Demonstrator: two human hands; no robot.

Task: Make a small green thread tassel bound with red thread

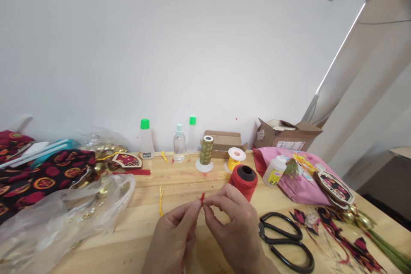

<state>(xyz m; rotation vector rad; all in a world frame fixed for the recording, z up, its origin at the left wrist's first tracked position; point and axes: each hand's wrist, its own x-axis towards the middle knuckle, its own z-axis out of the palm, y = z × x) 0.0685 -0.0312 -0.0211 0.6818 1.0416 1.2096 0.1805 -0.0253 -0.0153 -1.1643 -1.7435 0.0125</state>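
Note:
My left hand (175,235) and my right hand (236,229) meet low in the middle of the view, above a wooden table (180,177). Both pinch a short piece of red thread (202,197), whose tip sticks up between the fingertips. Just behind my right hand lies a large red thread spool (244,181) on its side. A short yellow cord (161,200) lies on the table left of my left hand.
Black scissors (284,239) lie right of my right hand. Behind stand a gold spool (206,150), a yellow spool (235,158), three small bottles (179,142), and a glue bottle (274,170) on a pink bag (302,180). Clear plastic bags (64,218) and patterned fabric (35,180) fill the left; cardboard boxes (289,135) stand against the wall.

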